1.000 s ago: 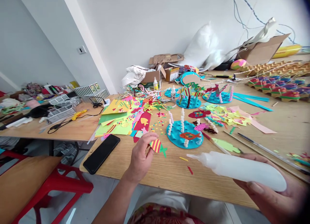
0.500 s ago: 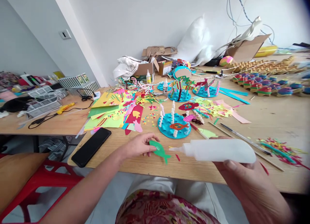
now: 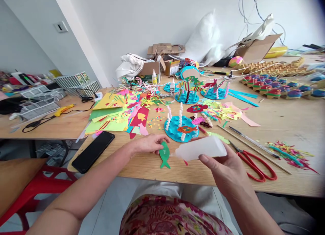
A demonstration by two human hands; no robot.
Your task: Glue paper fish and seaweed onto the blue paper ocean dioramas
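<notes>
My left hand (image 3: 151, 143) pinches the top end of a green paper fish (image 3: 165, 155), whose tail hangs toward the table's front edge. A whitish mark shows on the fish's body. My right hand (image 3: 223, 164) is wrapped round a white squeeze glue bottle (image 3: 200, 148), tipped on its side with the nozzle at the fish's right edge. Whether the nozzle touches the paper I cannot tell. Just beyond the hands stands a blue scalloped base (image 3: 172, 128) with white twisted pipe-cleaner posts and an orange paper fish (image 3: 187, 129) on it.
Red-handled scissors (image 3: 256, 165), a wooden stick (image 3: 254, 148) and a pen (image 3: 254, 142) lie at the right. A black phone (image 3: 93, 151) is at the left front. Coloured paper sheets (image 3: 106, 121) are piled behind it. Painted egg-carton pieces (image 3: 281, 87) stand at the back right.
My right hand has brought the glue bottle left and closer to the green fish, uncovering the scissors. The fish has turned so its tail points more toward me.
</notes>
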